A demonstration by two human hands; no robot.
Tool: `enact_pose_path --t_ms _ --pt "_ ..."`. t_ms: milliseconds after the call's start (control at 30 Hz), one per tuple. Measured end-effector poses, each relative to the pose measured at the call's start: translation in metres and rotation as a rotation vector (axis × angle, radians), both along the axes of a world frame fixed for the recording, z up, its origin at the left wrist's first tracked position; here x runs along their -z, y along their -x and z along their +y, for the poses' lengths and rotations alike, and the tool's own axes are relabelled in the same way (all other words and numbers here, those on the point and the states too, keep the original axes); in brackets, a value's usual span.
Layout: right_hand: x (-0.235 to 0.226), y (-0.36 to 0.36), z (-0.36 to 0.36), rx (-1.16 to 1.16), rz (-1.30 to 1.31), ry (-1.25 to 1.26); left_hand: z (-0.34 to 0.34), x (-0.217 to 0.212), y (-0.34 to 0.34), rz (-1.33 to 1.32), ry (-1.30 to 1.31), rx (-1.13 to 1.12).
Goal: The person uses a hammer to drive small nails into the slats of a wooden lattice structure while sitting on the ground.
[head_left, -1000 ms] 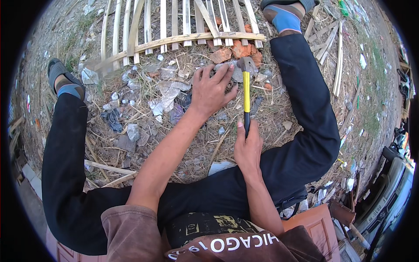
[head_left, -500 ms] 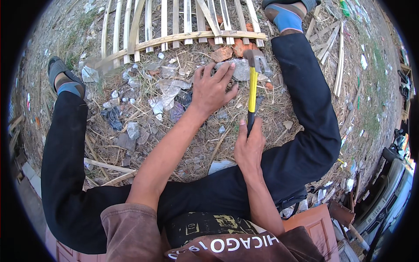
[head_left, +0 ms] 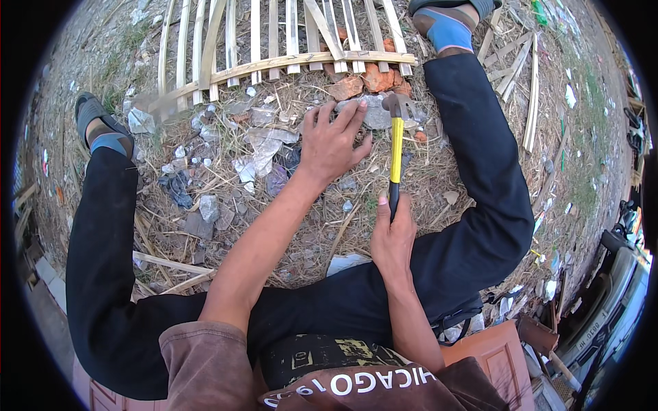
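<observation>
My right hand (head_left: 394, 229) is wrapped round the black grip of a claw hammer (head_left: 396, 151) with a yellow shaft. The hammer points away from me, its head beside a flat grey stone (head_left: 375, 115); whether they touch I cannot tell. To the left, my left hand (head_left: 334, 144) reaches palm down over the rubble, fingers spread and thumb apart. Its fingertips are at the stone's left end, and nothing shows in its grasp. Beyond both hands lies a panel of thin wooden slats (head_left: 291, 61) joined by a cross strip, with one slat lying slantwise.
Reddish brick pieces (head_left: 378, 79) lie under the panel's near edge. Stones, plastic scraps and dry grass cover the ground between my outstretched legs (head_left: 480, 130). Loose wooden strips (head_left: 531, 92) are at the right, with more strips (head_left: 175, 264) near my left thigh. A reddish panelled board (head_left: 486, 353) is behind me.
The hammer head has come down slightly nearer to me, and my right hand has shifted a little with it. My left hand stays spread in nearly the same place.
</observation>
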State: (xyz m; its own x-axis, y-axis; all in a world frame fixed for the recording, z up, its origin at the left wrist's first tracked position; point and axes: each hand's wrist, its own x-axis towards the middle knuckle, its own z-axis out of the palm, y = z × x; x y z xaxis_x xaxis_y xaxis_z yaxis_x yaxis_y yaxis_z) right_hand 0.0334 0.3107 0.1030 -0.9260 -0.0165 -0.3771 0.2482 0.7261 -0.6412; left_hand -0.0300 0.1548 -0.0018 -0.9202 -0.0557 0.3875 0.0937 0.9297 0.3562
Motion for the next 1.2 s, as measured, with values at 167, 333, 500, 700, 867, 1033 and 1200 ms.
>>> enact_pose_path --t_ms 167,333,500,700,867,1033,1200 --pt "-0.003 -0.002 -0.004 -0.042 0.0 -0.003 0.001 0.0 0.0 -0.005 -0.002 -0.005" --pt "0.005 -0.002 -0.006 -0.047 -0.011 -0.017 0.002 0.0 0.001 -0.001 -0.007 -0.003" --pt "-0.005 0.001 -0.011 -0.038 0.03 0.007 0.001 0.0 0.001 0.003 0.004 -0.001" --pt "0.009 0.002 -0.008 -0.037 -0.065 -0.048 0.001 0.001 0.0 -0.036 -0.02 -0.011" --pt "-0.008 0.006 -0.015 -0.027 0.083 0.03 0.0 0.0 0.0 -0.012 -0.026 -0.004" --pt "-0.004 0.01 -0.009 -0.006 0.045 -0.009 -0.001 0.004 0.0 0.009 -0.026 0.003" --pt "0.003 0.006 -0.007 -0.024 0.02 -0.025 -0.001 0.003 -0.001 0.015 -0.017 -0.003"
